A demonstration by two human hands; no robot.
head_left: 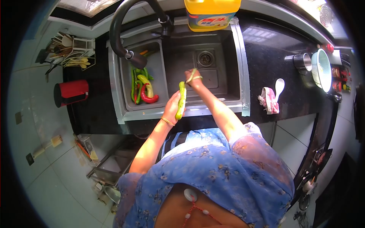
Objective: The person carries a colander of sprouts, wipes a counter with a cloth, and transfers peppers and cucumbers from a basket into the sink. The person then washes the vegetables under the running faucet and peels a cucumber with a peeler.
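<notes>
My left hand (173,107) is closed around a long green pepper (181,100), held tilted upright over the sink's front edge. A pale, whitish surface shows along its right side. My right hand (194,79) is curled above the main basin, just beyond the pepper's top end, with a thin pale green strip (195,74) in its fingers. What else those fingers might hold is hidden. In the grey tray (157,91) on the sink's left lie several green peppers (134,81), a curved red pepper (148,98) and a pale yellow-green pepper (148,89).
A black faucet (118,30) arches over the tray. The drain (205,58) lies at the basin's back. Behind the sink stands a yellow jug (212,15). On the right counter are a pink cloth (269,100), a white spoon (279,88), a metal cup (302,62) and a bowl (321,71).
</notes>
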